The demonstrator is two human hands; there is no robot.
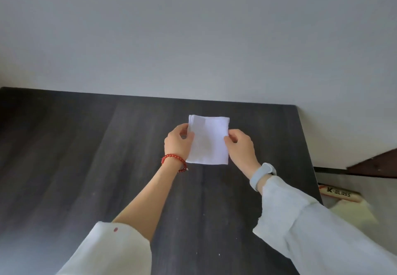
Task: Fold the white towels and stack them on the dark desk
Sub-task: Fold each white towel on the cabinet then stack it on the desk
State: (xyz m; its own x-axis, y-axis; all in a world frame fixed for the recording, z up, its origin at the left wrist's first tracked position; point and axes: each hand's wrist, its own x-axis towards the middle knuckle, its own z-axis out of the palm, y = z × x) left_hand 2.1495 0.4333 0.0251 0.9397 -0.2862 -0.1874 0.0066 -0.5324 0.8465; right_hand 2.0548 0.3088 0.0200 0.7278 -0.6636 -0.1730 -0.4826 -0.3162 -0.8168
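A folded white towel [208, 140] sits toward the back middle of the dark desk [86, 156]; layered edges show at its far left corner. My left hand [178, 140], with a red bead bracelet at the wrist, pinches the towel's left edge. My right hand [241, 147], with a pale blue band on the wrist, pinches the right edge. Both hands hold the same towel. Whether it rests flat on the desk or is lifted slightly I cannot tell.
A plain light wall rises right behind the desk's far edge. Off the desk's right edge lie a long object marked "K-GLASS" [339, 194] and a pale cloth [354, 212] on the floor. A dark brown board [378, 165] shows at the far right.
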